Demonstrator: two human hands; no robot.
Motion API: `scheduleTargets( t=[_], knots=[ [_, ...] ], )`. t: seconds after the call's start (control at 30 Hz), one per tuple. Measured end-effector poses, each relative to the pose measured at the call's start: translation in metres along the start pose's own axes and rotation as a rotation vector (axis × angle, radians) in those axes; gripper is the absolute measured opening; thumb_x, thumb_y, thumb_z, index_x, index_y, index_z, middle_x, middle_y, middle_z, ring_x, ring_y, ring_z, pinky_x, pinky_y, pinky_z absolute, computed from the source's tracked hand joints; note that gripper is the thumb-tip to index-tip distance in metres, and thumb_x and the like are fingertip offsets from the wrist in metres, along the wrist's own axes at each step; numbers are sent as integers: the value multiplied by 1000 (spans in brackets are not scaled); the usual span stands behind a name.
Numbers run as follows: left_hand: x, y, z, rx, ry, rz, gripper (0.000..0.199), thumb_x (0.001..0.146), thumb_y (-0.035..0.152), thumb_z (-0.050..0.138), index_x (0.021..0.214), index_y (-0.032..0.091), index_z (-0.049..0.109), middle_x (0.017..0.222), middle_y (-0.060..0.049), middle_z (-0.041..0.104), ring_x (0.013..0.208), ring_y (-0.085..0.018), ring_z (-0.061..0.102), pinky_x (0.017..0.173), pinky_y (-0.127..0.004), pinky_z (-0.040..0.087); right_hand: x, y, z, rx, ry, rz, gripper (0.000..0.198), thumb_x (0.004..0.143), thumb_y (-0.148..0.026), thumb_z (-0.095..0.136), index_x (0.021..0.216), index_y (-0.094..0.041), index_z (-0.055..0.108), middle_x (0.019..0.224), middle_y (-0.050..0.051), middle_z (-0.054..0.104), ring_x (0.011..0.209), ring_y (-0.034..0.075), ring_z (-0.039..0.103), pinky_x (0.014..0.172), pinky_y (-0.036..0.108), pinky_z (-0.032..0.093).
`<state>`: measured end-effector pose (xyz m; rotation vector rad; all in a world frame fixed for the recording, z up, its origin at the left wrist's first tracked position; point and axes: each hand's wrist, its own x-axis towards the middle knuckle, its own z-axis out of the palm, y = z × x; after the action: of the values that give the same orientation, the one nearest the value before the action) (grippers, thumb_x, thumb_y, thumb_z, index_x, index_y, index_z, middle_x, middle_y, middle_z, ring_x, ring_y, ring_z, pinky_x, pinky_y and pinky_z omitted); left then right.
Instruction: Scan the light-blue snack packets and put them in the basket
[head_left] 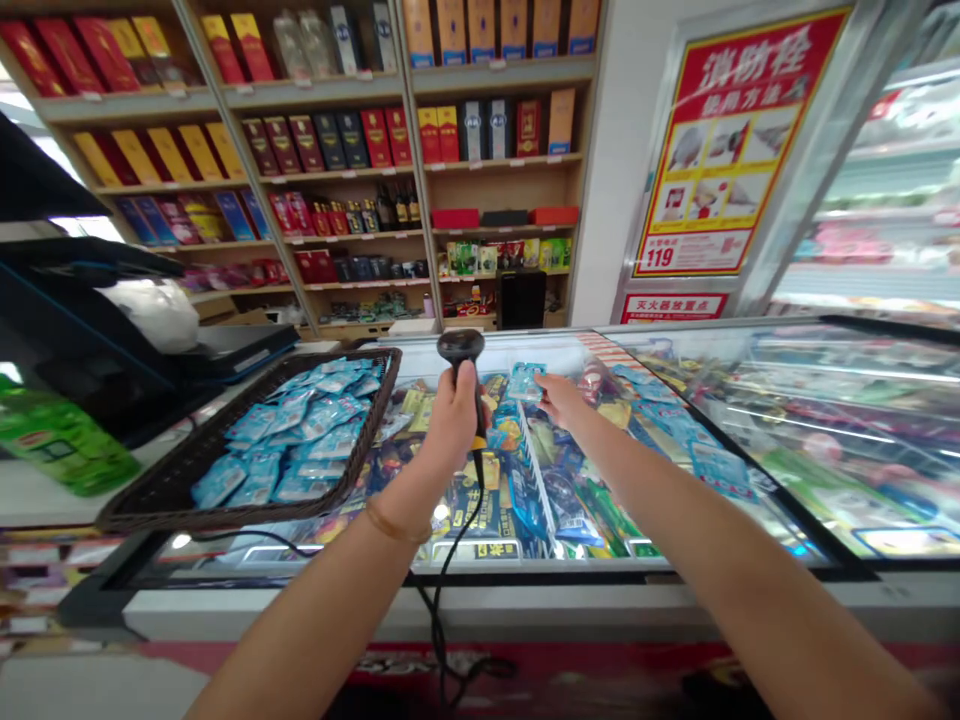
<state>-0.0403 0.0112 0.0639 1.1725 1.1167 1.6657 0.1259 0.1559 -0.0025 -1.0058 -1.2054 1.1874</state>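
Forearms are extended, a scanner gripped in the curled left hand, and a blue packet, right of the scanner, pinched by the right hand.

My one camera sits on my head, facing forward and down over my forearms, which run in from the lower edge. My left fingers and right fingers come near the middle of this wide view. The freezer lies close below, seen from above its near edge; the shelves stand farther off, faced nearly level, their outer uprights leaning.
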Motion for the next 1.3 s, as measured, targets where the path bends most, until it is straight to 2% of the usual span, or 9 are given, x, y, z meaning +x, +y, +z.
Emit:
scheduleTargets(
  t=[0.23, 0.37, 0.47, 0.53, 0.63, 0.77, 1.07, 1.17, 1.3],
  knots=[
    [4, 58, -105, -62, 323, 58, 46, 91, 67, 64, 93, 23, 49, 69, 6, 56, 45, -9, 54, 40, -19, 41, 11, -31, 152, 95, -190, 224, 37, 83, -13, 77, 63, -22, 47, 44, -7, 46, 41, 7, 44, 42, 16, 31],
    [-1, 63, -147, -58, 464, 64, 45, 93, 65, 64, 91, 23, 48, 69, 6, 57, 46, -9, 55, 42, -19, 43, 1, -47, 236, 166, -346, 262, 32, 87, -7, 73, 70, -20, 50, 54, -5, 57, 50, 8, 58, 52, 16, 46],
    [-2, 59, -164, -47, 504, 42, 43, 96, 63, 60, 90, 22, 48, 68, 5, 57, 45, -9, 54, 42, -19, 43, -11, -51, 268, 263, -466, 280, 22, 91, -2, 66, 81, -19, 55, 68, -2, 67, 68, 11, 73, 71, 21, 59],
    [-2, 54, -168, -48, 487, 21, 42, 97, 63, 57, 90, 22, 49, 66, 5, 56, 45, -9, 54, 41, -19, 42, -17, -48, 271, 316, -507, 287, 18, 93, -2, 63, 89, -19, 59, 74, -2, 69, 73, 12, 76, 80, 26, 61],
    [-2, 46, -157, -74, 431, -10, 44, 96, 65, 56, 90, 22, 50, 66, 5, 55, 45, -10, 54, 41, -20, 43, -17, -38, 248, 306, -474, 263, 13, 96, -6, 63, 98, -19, 63, 86, 0, 73, 76, 11, 76, 91, 31, 60],
    [-1, 30, -116, -128, 347, -47, 47, 92, 69, 61, 90, 23, 48, 69, 5, 56, 44, -9, 51, 41, -21, 42, -8, -22, 181, 137, -329, 143, 11, 95, -9, 65, 99, -18, 70, 108, 7, 77, 85, 14, 77, 97, 37, 59],
    [8, -24, 5, -123, 85, -145, 43, 96, 66, 54, 92, 24, 45, 68, 6, 56, 41, -9, 50, 39, -22, 40, -4, 1, -15, -864, 73, -132, 36, 97, -13, 51, 121, -17, 77, 126, 9, 77, 123, 21, 69, 113, 35, 49],
    [5, -39, 30, -133, 34, -165, 45, 94, 68, 56, 93, 23, 46, 70, 5, 57, 43, -10, 52, 39, -23, 40, -7, 1, -56, -1139, 171, -70, 40, 98, -20, 53, 133, -18, 72, 144, 13, 67, 139, 27, 58, 119, 42, 42],
    [-3, -53, 37, -119, -23, -164, 49, 90, 70, 62, 96, 23, 48, 72, 5, 58, 45, -10, 54, 41, -23, 42, -7, 4, -82, -1358, 301, 119, 54, 97, -34, 59, 149, -19, 58, 164, 18, 45, 151, 39, 40, 122, 62, 31]
  ],
)
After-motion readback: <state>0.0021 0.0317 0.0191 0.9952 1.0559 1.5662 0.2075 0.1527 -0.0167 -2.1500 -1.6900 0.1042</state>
